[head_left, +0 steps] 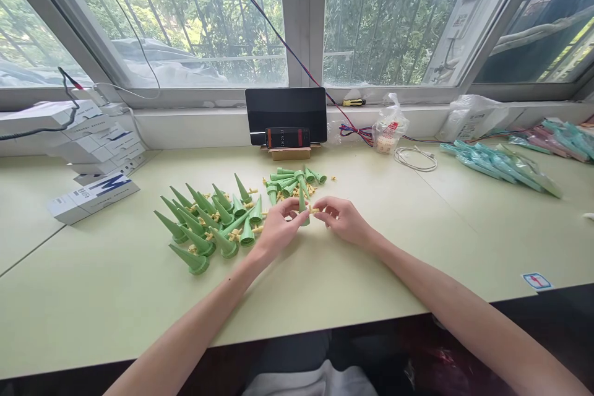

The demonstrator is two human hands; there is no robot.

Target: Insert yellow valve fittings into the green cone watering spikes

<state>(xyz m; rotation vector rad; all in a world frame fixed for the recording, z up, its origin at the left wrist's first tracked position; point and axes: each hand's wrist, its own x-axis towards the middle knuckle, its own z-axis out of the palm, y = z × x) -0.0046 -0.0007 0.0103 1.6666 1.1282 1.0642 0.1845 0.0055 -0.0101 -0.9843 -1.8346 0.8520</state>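
Between thumb and fingers, my left hand (281, 224) grips a green plastic cone (302, 203), held upright with its narrow tip up. My right hand (342, 218) pinches a small yellow plastic piece (314, 210) against the cone's right side; whether it is fixed in the cone, I cannot tell. Left of my hands lie many green cones (197, 241), several with yellow pieces sticking out of them. Just beyond my hands is a second heap of green cones (285, 180), with loose yellow pieces (320, 178) around it.
At the back, a black tablet (286, 110) and a phone (288, 137) lean on a cardboard stand (290, 153). White boxes (93, 198) stack up at left. A coiled white cable (416, 159), a plastic bag (390, 127) and turquoise packets (492, 167) lie at right.
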